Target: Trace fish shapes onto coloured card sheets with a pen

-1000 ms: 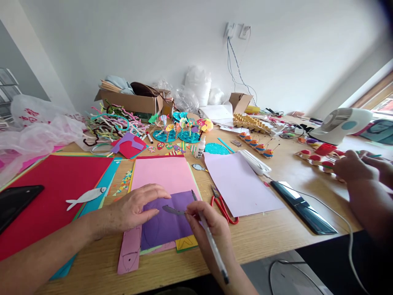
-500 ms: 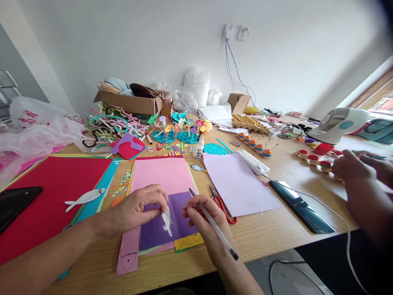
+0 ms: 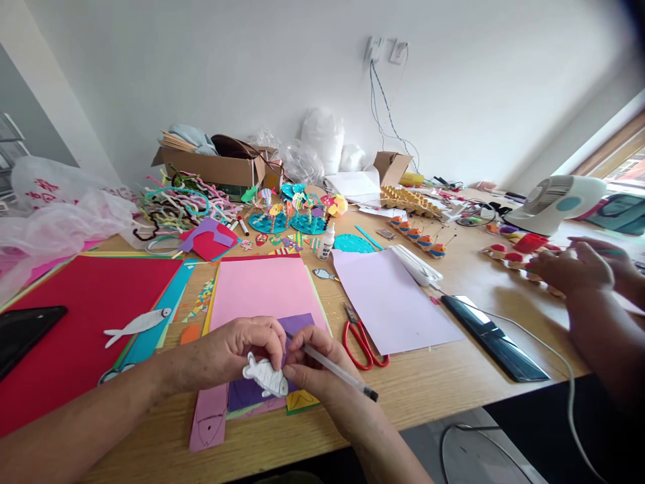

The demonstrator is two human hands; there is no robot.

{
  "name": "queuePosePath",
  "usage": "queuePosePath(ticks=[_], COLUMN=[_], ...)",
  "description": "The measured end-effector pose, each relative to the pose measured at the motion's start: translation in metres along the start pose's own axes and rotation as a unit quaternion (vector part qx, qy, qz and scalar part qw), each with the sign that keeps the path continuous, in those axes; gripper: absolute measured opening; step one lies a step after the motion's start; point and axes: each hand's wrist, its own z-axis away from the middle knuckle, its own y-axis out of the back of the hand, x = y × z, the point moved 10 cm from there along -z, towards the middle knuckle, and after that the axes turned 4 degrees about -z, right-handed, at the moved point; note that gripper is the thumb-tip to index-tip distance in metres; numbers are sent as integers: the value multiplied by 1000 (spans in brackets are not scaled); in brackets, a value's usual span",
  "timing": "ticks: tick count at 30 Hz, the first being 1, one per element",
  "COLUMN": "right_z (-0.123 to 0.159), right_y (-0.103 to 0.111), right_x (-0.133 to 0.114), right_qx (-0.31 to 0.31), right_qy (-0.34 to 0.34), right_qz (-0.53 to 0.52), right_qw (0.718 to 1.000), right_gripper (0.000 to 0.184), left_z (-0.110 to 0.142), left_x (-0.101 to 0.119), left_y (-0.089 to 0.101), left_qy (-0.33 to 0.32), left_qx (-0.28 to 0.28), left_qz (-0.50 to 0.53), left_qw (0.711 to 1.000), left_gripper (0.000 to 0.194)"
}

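A white paper fish cutout [image 3: 265, 376] with drawn lines hangs from the fingers of my left hand [image 3: 246, 344], held above the purple paper [image 3: 302, 325]. My right hand [image 3: 317, 363] grips a clear pen [image 3: 338, 369], its black end toward me and its tip hidden behind the fingers. The right fingertips meet the fish's edge beside my left fingers. Under the purple sheet lie a pink strip [image 3: 208, 426] with a fish outline and a yellow piece [image 3: 301, 400] with drawn lines. Behind them is a larger pink sheet [image 3: 259, 286].
Red-handled scissors [image 3: 363, 346] lie right of my hands, near a lilac sheet [image 3: 393, 302] and a phone [image 3: 494, 339]. A glue bottle [image 3: 326, 242] stands farther back. Another white fish [image 3: 137, 327] rests on red paper [image 3: 91, 296]. At right are another person's hands [image 3: 579, 269].
The fish has been turned from hanging edgewise to lying broadside. My right hand has moved left with the pen and now meets my left hand at the fish.
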Motion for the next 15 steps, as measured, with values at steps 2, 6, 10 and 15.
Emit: queuePosePath(ticks=[2,6,10,15], right_z=[2,6,12,15], right_y=[1,6,5,11], right_x=[2,-2,-2,-5], right_qx=[12,49,56,85], right_qy=[-10,13,14,32], right_qz=[-4,-18,-36,-52], right_qw=[1000,999,998,994], right_gripper=[26,27,30,28], left_z=[0,0,0,6], left_x=[-1,-2,-5,-13], left_y=[0,0,0,6], left_qy=[0,14,33,102], left_qx=[14,27,25,56], left_qz=[13,36,40,33], left_qw=[1000,999,998,993], left_gripper=[25,31,17,17])
